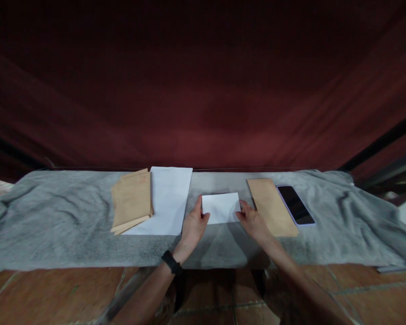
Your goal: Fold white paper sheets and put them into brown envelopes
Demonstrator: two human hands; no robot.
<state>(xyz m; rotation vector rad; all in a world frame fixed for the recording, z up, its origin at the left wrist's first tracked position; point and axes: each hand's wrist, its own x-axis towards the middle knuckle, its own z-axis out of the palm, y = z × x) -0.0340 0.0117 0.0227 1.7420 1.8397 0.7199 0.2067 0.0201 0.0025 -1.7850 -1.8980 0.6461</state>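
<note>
A white sheet of paper (221, 208), small and apparently folded, is held at the middle of the cloth-covered surface. My left hand (195, 222) pinches its left edge, thumb on top. At the right edge, my right hand (252, 220) grips the paper between thumb and fingers. To the left lies larger white paper (171, 201), partly under a stack of brown envelopes (131, 198). Just right of my right hand is another brown envelope (274, 210), lying flat.
A phone (296, 205) with a purple edge lies beside the right envelope. Wrinkled grey cloth (71, 216) covers the long, narrow surface. Behind it hangs a dark red curtain-like backdrop (203, 113). Tiled floor (61, 293) shows below the front edge.
</note>
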